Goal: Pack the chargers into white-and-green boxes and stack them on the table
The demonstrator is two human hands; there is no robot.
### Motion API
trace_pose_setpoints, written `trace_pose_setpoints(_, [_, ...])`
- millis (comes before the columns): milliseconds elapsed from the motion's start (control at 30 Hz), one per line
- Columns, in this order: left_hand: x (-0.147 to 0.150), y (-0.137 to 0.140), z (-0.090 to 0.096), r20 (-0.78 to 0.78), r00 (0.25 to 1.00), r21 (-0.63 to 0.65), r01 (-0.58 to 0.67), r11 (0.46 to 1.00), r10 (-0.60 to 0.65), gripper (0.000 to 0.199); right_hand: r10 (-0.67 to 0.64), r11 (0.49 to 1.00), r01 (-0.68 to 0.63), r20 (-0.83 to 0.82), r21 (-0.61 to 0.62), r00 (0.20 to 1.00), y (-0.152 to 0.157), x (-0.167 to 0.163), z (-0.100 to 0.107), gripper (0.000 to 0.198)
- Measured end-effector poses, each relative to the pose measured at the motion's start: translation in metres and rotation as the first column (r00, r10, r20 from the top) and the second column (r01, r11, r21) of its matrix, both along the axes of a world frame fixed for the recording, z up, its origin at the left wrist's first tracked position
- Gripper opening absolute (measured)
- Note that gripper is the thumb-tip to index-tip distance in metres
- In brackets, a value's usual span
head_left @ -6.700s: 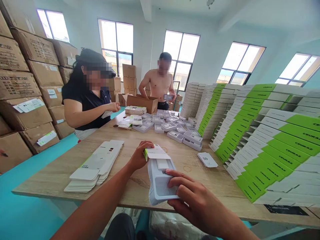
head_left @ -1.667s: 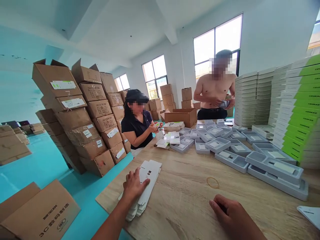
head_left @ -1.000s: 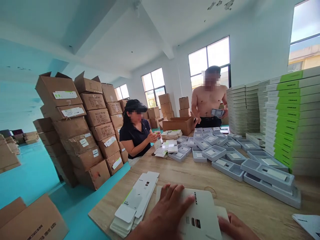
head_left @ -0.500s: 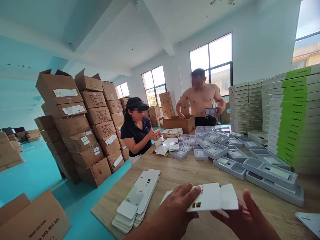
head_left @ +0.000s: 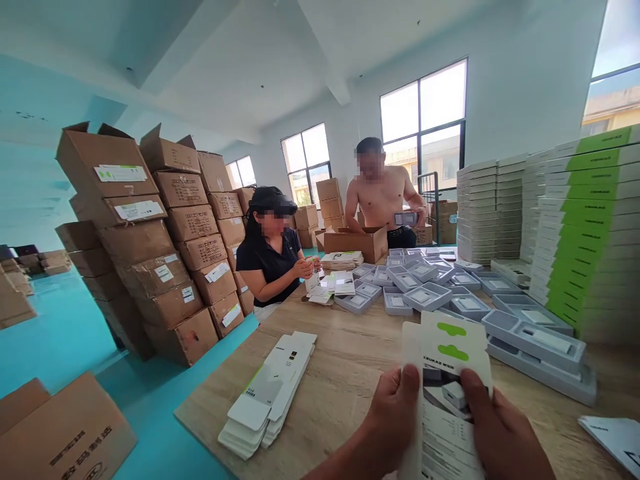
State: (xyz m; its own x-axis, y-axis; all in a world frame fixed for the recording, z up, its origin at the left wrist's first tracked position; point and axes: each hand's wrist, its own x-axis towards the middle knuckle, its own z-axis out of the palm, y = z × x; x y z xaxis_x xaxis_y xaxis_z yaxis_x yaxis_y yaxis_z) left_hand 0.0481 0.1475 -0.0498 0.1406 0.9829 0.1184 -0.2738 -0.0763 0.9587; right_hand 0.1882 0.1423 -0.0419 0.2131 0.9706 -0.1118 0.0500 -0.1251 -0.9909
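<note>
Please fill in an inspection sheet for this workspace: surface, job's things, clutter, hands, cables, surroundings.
Surface: wood-grain table.
Job's things: printed white carton, held up; stack of flat cartons to its left; grey trays piled beyond, several holding white pieces.
Clutter: trays overlap at odd angles; white printed sheets near the right edge.
Hands: left hand and right hand grip opposite sides of the carton.
Cables: nothing seen.
Surroundings: co-worker in a dark shirt, another co-worker at an open brown box; white-and-green boxes stacked right; brown cartons stacked left.
</note>
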Motion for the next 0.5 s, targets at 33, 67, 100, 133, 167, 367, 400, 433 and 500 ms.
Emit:
trace_pose_setpoints(33, [0.0,0.003,-0.004,0.002,1.0,0.016,-0.005,1.0,0.005,0.074,0.019,1.0,-0.02,-0.038,-0.017,0.999,-0.001,-0.002,0.0,0.063])
trace_pose_setpoints(67, [0.0,0.005,-0.008,-0.003,1.0,0.034,-0.023,0.999,0.024,0.076,0.042,0.999,-0.044,-0.073,-0.032,0.996,-0.002,-0.003,0.001,0.063])
trace_pose_setpoints(100, [-0.001,0.007,-0.012,0.0,0.999,0.041,-0.046,0.998,0.046,0.076,0.062,0.996,-0.068,-0.105,-0.054,0.993,-0.002,-0.004,0.001,0.063])
trace_pose_setpoints(133, [-0.001,0.008,-0.016,0.01,0.998,0.038,-0.062,0.997,0.062,0.076,0.07,0.993,-0.082,-0.131,-0.088,0.989,-0.001,-0.003,0.001,0.064])
trace_pose_setpoints(167, [0.0,0.008,-0.018,0.024,0.997,0.026,-0.073,0.997,0.072,0.076,0.07,0.989,-0.089,-0.152,-0.121,0.986,0.001,-0.002,0.001,0.066])
trace_pose_setpoints(367, [0.008,0.009,-0.024,0.073,0.997,-0.034,-0.034,0.999,0.037,0.079,0.002,0.993,-0.023,-0.186,-0.112,0.983,0.014,0.012,0.002,0.065])
trace_pose_setpoints(400, [0.009,0.009,-0.025,0.068,0.996,-0.044,-0.048,0.998,0.051,0.081,-0.002,0.991,-0.02,-0.166,-0.129,0.986,0.015,0.013,0.001,0.064])
trace_pose_setpoints(433, [0.009,0.01,-0.025,0.048,0.996,-0.048,-0.073,0.996,0.075,0.082,0.007,0.989,-0.029,-0.148,-0.148,0.989,0.016,0.013,0.0,0.064])
trace_pose_setpoints(500, [0.006,0.013,-0.025,-0.009,0.989,-0.038,-0.149,0.988,0.149,0.082,0.058,0.988,-0.072,-0.106,-0.133,0.993,0.016,0.011,-0.004,0.063])
